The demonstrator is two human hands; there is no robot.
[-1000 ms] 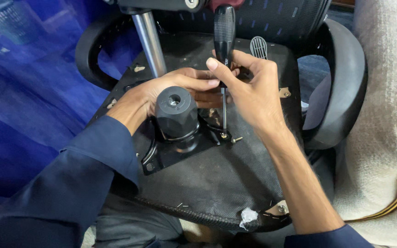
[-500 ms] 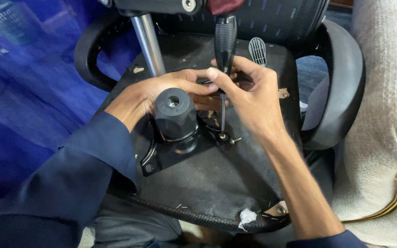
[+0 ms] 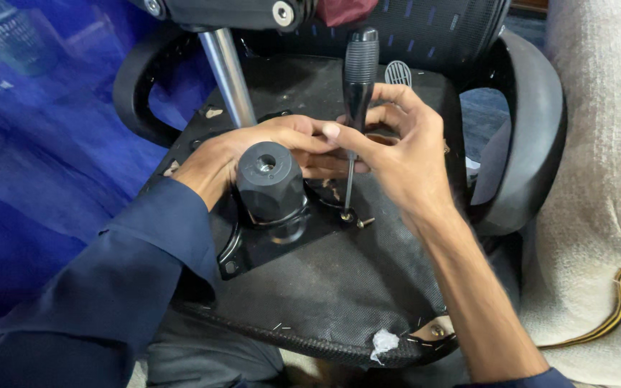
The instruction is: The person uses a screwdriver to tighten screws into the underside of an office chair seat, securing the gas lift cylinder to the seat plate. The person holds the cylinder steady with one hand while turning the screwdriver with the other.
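R hand (image 3: 404,154) grips screwdriver (image 3: 357,86); L hand (image 3: 253,147) behind mount (image 3: 271,188)

The screwdriver (image 3: 360,79) has a black ribbed handle and a bright steel shaft. The mounting plate (image 3: 271,241) and its hexagonal hub (image 3: 270,183) are black. The seat underside (image 3: 339,287) is dark grey fabric. The gas-lift column (image 3: 228,75) is polished silver. Both sleeves (image 3: 116,287) are navy blue. The covering (image 3: 605,179) at the side is cream with a yellow cord (image 3: 612,316).
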